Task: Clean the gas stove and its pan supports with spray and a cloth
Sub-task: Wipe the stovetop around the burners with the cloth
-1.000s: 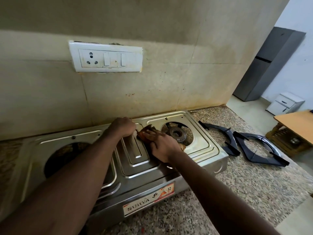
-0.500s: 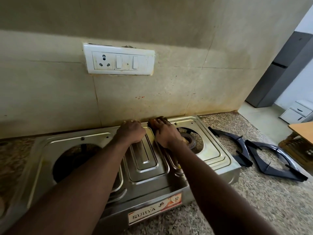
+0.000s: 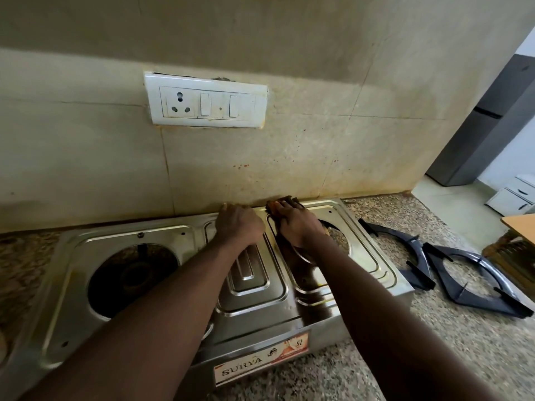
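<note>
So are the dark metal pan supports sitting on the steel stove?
No, both dark pan supports lie on the speckled counter beside the stove.

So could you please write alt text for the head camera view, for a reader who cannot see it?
A right hand presses a brown cloth onto the back edge of a steel gas stove while the left hand rests beside it. Two dark pan supports lie on the granite counter to the right.
</note>
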